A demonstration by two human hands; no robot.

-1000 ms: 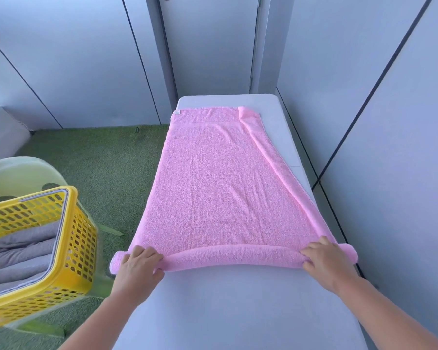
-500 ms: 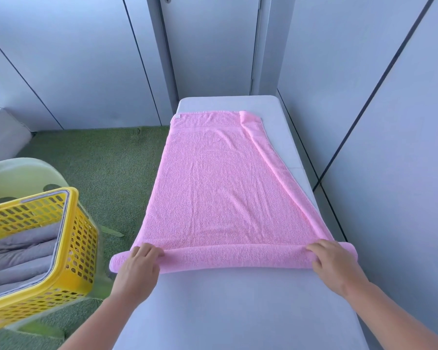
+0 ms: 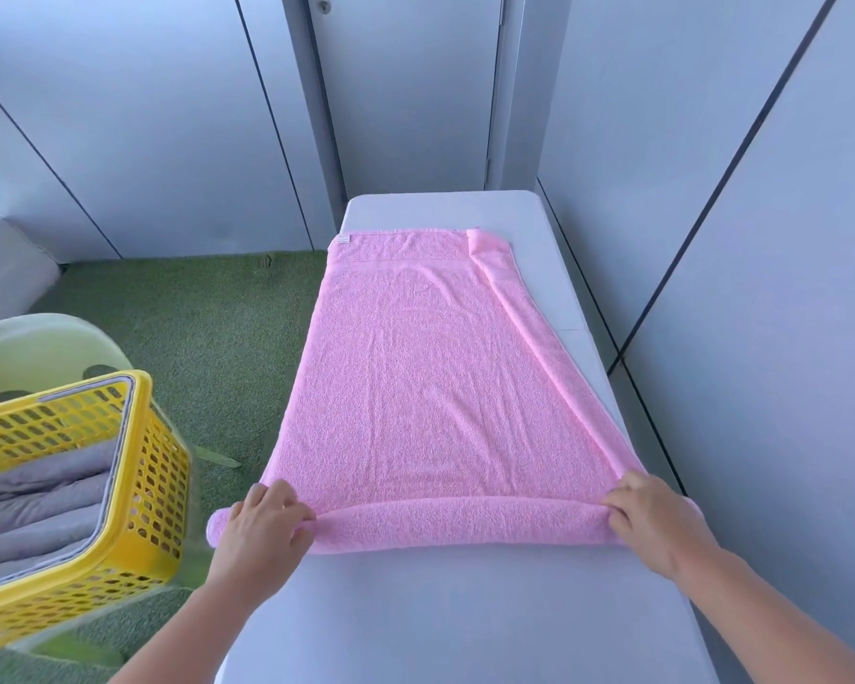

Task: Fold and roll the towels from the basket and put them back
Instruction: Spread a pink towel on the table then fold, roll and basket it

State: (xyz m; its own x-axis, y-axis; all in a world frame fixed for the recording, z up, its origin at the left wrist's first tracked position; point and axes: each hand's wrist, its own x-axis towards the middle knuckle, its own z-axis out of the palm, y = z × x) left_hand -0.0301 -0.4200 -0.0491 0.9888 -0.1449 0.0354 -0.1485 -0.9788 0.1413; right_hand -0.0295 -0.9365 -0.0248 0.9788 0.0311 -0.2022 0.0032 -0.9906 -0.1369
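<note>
First turns only: left hand [image 3: 257, 528] and right hand [image 3: 660, 523] curl fingers [image 3: 272, 492] over the rolled end of the pink towel [image 3: 430, 387], the rest flat along the bench [image 3: 465, 614].

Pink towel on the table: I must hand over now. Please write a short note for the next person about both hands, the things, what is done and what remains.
Hands: the left hand grips the left end of the rolled part and the right hand grips the right end.
Things: the pink towel lies lengthwise on the table, with its right edge folded in. Only the near end is rolled. The basket stands to the left and holds grey towels.
Done: the fold and the first turns of the roll.
Left: roll to the far end, then put the towel in the basket.
</note>
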